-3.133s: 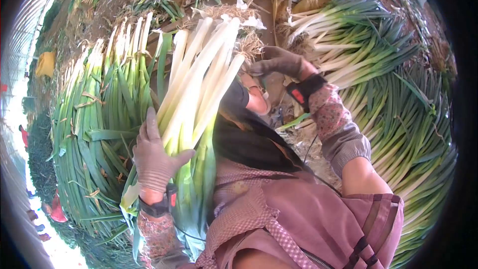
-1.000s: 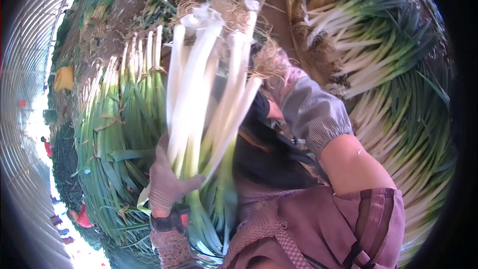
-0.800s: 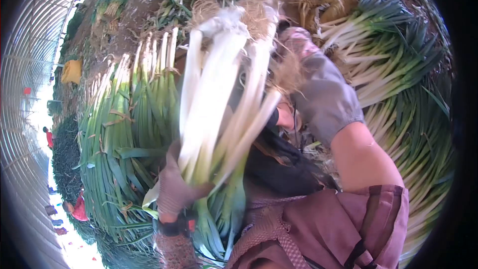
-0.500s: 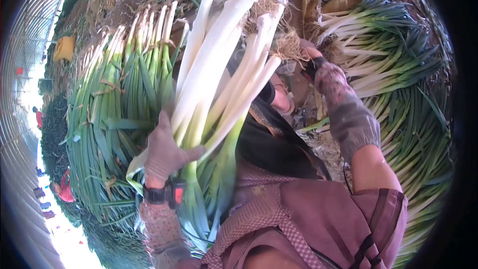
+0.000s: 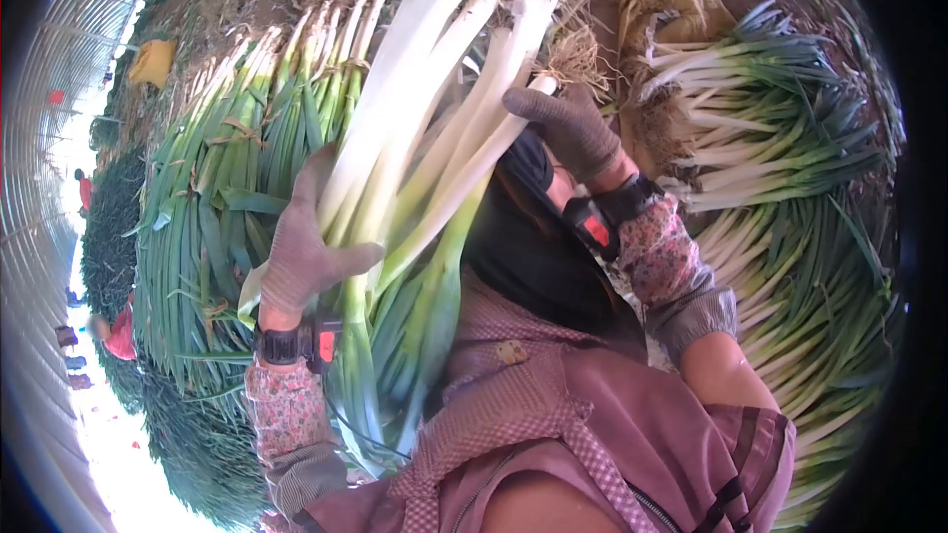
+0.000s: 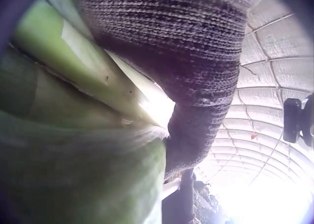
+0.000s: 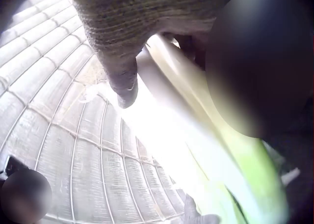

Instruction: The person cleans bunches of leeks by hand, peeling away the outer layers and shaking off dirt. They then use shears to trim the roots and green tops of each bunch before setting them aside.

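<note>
Centre frame, the leek bundle stood roots-up. The left hand was clamped round its middle, and the right hand seemingly pinched the white shanks. The bundle was probably heavy, with stiff whites and floppy leaves, and was best gripped mid-shank.

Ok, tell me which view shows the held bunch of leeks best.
The head view: the whole bunch of leeks shows, white stalks up, left hand gripping it, right hand on the stalks. The wrist views show only blurred close stretches of stalk under gloved fingers.
</note>
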{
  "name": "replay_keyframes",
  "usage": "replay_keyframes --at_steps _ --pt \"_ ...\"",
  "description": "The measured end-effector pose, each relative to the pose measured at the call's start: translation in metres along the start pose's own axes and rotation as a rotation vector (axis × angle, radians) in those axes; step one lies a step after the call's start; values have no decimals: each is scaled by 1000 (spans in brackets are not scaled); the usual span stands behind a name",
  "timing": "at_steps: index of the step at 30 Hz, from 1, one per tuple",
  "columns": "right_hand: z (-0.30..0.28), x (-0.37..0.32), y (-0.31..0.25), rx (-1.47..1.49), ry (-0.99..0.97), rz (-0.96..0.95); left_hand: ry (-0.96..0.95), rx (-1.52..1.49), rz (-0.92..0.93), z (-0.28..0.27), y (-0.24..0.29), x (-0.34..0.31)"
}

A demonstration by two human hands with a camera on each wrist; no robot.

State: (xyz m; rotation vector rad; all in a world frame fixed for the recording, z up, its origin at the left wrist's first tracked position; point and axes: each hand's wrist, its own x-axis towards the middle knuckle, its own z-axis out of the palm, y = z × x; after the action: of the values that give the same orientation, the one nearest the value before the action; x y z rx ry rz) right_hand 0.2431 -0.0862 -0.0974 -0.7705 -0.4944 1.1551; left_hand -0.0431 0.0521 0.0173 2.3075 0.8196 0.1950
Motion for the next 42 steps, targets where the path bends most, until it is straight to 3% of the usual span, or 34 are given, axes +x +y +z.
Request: replay_keyframes --at_steps 1,4,5,6,8,13,17,21,25,28,31,33,36,38,40,42 --pt "9 2 2 157 -78 -33 19 -41 -6 -2 3 1" --pt "46 5 10 282 -62 -124 28 -142 -68 4 24 6" --pt "56 7 7 270 -65 -152 57 95 62 8 12 7" --pt "59 9 4 260 -88 -158 72 169 70 10 10 7" --pt "60 17 6 266 -106 -173 17 114 -56 3 16 7" --pt "51 30 22 372 -37 -132 3 157 9 17 -1 11" --pt "65 27 14 288 -126 -289 -55 118 -29 -2 10 6" --pt "91 43 10 548 -380 -115 119 92 33 -5 19 -23" --pt "117 72 22 585 -325 -10 222 218 -22 -3 25 -43" --pt "127 62 21 53 -277 -313 272 210 -18 -6 26 -56" --pt "116 32 -10 -737 -132 -681 320 345 65 4 38 -55" --pt "76 31 -21 -1154 7 -816 245 424 30 25 45 -44" --pt "-24 34 -18 -2037 355 -940 117 591 38 62 38 -24" --pt "-102 22 -29 -1650 206 -810 88 653 30 72 43 -15" --pt "-164 10 -67 -1346 491 -764 95 693 53 73 43 -12" --pt "-107 -15 -131 -760 500 -732 29 628 13 72 43 -5"
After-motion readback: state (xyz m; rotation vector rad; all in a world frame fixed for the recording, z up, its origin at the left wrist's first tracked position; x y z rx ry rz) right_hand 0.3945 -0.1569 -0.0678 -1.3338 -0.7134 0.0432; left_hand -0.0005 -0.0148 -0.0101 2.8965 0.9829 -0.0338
